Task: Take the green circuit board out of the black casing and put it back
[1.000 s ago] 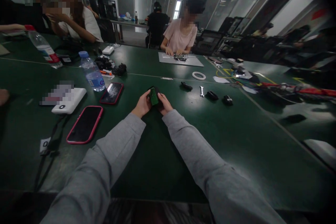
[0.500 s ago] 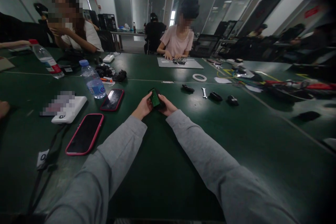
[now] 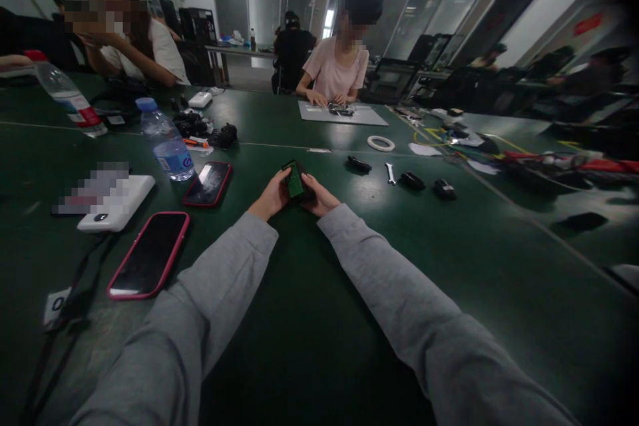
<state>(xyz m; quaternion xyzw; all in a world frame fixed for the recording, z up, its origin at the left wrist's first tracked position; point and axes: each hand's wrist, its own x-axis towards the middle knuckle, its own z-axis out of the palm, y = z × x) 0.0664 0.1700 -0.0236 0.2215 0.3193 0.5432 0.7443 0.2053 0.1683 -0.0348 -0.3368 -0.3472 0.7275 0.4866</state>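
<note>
Between my two hands is a small black box-like device with a green circuit board (image 3: 295, 182) on its upper face. My left hand (image 3: 273, 193) grips its left side, thumb on the edge of the board. On the other side my right hand (image 3: 319, 196) is closed around the black part, with the thumb near the board's right edge. The fingers beneath the device are hidden. It is held above the green table (image 3: 309, 293). To the right lie black plastic pieces, one of them a curved piece (image 3: 359, 164), and an open-end wrench (image 3: 390, 174).
At left are a pink-cased phone (image 3: 150, 254), another phone (image 3: 208, 184), a white power bank (image 3: 117, 203) with a cable, and water bottles, the nearer blue-capped (image 3: 166, 140). A white ring (image 3: 381, 143) lies ahead. Across the table, a person works at a grey mat (image 3: 314, 115).
My view has shifted slightly, so the left-side objects appear farther left. Both hands keep hold of the device, its position nearly unchanged.
</note>
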